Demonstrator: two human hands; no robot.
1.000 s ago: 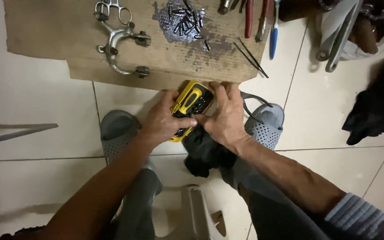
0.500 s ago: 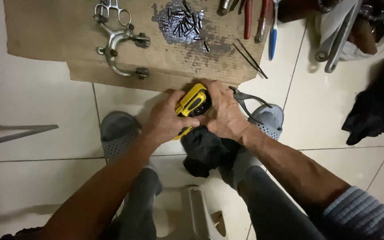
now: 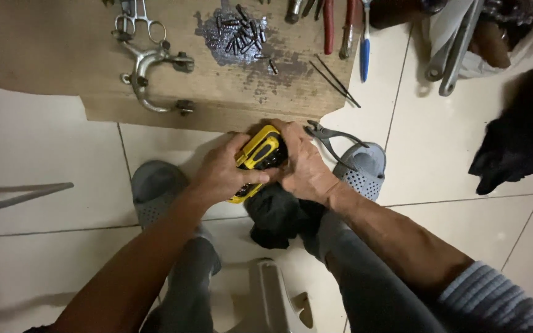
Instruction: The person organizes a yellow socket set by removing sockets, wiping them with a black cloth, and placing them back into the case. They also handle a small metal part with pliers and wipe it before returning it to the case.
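Both hands are wrapped round the yellow tool (image 3: 259, 155), held above the floor between the knees, just short of the board (image 3: 57, 68). Left hand (image 3: 223, 174) curls its fingers over the top w/ thumb along the near side; right hand (image 3: 303, 163) clamps the far end, fingers closed tight on it. A black rag (image 3: 279, 216) hangs just below the palms, touching the right wrist.

To do this well, I'd judge: keep the left grip as the anchor & let the right do the working, thumbs clear of any seam (what the fingertips press on is hidden). Pliers (image 3: 331, 137) lie just beyond the right knuckles, screws (image 3: 242, 34) further off on the board, past both sets of fingertips, so nothing needs knocking.
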